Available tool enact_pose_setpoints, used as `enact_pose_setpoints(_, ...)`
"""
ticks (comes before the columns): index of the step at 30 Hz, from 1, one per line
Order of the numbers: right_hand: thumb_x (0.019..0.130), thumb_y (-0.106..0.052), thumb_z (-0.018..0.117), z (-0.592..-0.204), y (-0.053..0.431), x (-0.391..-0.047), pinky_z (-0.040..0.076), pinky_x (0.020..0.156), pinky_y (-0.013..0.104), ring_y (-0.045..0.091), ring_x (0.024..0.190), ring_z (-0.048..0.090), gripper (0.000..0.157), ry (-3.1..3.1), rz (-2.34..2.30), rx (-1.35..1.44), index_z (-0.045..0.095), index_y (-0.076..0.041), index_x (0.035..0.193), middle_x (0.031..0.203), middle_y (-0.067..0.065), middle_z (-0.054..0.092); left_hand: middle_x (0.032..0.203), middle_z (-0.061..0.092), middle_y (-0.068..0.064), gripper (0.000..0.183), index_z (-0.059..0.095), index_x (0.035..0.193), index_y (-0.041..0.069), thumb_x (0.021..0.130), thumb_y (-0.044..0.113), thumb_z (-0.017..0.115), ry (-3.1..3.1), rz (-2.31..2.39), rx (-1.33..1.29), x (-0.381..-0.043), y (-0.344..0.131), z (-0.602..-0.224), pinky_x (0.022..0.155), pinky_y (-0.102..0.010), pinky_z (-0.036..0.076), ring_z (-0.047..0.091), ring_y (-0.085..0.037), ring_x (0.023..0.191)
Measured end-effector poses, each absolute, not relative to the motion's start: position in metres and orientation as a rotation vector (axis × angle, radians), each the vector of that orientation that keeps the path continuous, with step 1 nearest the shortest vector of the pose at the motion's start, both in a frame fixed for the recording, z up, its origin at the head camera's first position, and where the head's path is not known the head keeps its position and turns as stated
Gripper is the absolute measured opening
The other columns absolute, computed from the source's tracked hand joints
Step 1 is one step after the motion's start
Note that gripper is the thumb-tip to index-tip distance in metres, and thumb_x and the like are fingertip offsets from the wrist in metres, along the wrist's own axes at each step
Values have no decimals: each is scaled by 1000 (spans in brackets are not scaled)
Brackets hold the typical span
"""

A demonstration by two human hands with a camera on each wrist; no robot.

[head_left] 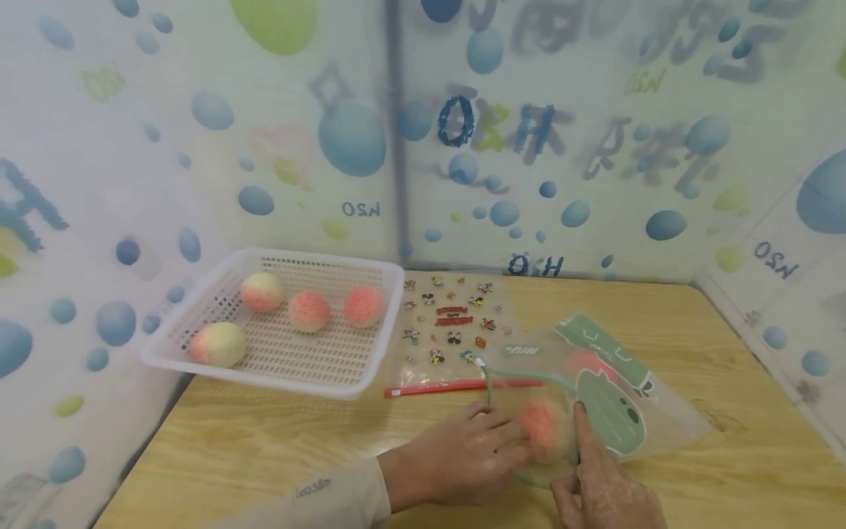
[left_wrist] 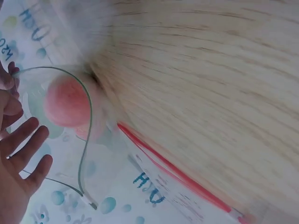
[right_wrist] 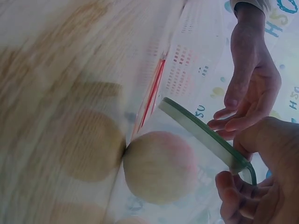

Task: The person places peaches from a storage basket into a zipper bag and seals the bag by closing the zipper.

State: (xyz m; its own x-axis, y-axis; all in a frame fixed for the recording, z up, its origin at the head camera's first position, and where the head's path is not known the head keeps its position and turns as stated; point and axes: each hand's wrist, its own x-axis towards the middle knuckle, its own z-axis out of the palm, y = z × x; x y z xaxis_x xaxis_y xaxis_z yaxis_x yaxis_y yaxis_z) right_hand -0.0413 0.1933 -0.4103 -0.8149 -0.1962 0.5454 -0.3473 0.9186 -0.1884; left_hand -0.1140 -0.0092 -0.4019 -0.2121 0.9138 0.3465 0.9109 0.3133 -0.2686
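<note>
A clear zip bag (head_left: 670,419) with a green-edged mouth and a green cartoon print lies at the right. My right hand (head_left: 604,477) pinches the green rim (right_wrist: 201,128) between thumb and fingers, and the mouth gapes. One peach (head_left: 545,433) sits just inside the mouth; a second peach (head_left: 584,364) shows deeper in, partly behind the print. My left hand (head_left: 465,452) is at the mouth beside the nearer peach. In the left wrist view, the left fingers (left_wrist: 32,144) are spread and hold nothing.
A white plastic basket (head_left: 390,316) with several peaches stands at the back left. Beside it lies a clear bag (head_left: 423,345) with small cartoon prints and a red slider strip (head_left: 443,387), partly under the green-edged bag. Patterned walls (head_left: 463,220) border the wooden table (head_left: 264,441).
</note>
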Motion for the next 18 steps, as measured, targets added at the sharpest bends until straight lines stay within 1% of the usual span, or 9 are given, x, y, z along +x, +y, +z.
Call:
enact_pose_setpoints(3,80,-40,32,-412,193,-43,19,33,8,-12,43,21,73,-2509,401,420,23,-1,141,59,-13,41,116,52,5,30,57,111,21,84,32,51,-2190,0,-1626,-114,-16,-401,86,-29,38,47,-11,104)
enact_pose_setpoints(5,81,-41,32,-412,193,-43,20,33,7,-12,42,21,73,-2519,417,420,22,-2,142,59,-13,40,117,52,5,29,57,112,21,85,31,51,-2205,-6,-1629,-114,-22,-401,87,-28,38,47,-11,105)
enact_pose_setpoints(8,78,-37,40,-411,191,-42,20,33,8,-12,42,22,75,-2553,428,406,19,-4,143,60,-15,39,118,52,4,28,58,110,20,86,29,49,-2217,-25,-1617,-114,-30,-400,88,-28,38,48,-12,105)
enact_pose_setpoints(10,74,-32,45,-411,191,-43,19,32,8,-12,41,21,79,-2563,428,404,19,-6,143,60,-16,39,115,53,3,26,59,107,19,85,28,49,-2214,-44,-1596,-115,-35,-398,86,-28,40,49,-12,103)
enact_pose_setpoints(12,74,-32,46,-410,192,-44,19,32,8,-13,41,20,79,-2562,433,411,19,-6,143,60,-17,40,109,55,4,24,60,104,18,84,27,50,-2211,-45,-1561,-117,-40,-396,82,-28,41,51,-12,98)
enact_pose_setpoints(14,75,-33,44,-410,193,-44,19,32,8,-13,40,19,77,-2549,439,421,20,-5,143,60,-18,40,103,55,5,22,60,102,19,84,27,50,-2214,-37,-1531,-119,-43,-393,78,-28,42,51,-12,93)
enact_pose_setpoints(16,76,-34,45,-410,193,-44,19,32,8,-14,40,18,77,-2550,439,416,20,-5,143,60,-18,42,97,56,5,22,61,100,19,84,27,49,-2213,-37,-1510,-121,-45,-390,76,-29,42,52,-12,89)
enact_pose_setpoints(18,73,-30,51,-410,193,-43,19,32,9,-14,39,19,82,-2564,440,392,19,-6,143,60,-18,42,94,57,5,22,61,98,19,83,27,46,-2199,-21,-1500,-124,-47,-385,76,-30,42,52,-13,86)
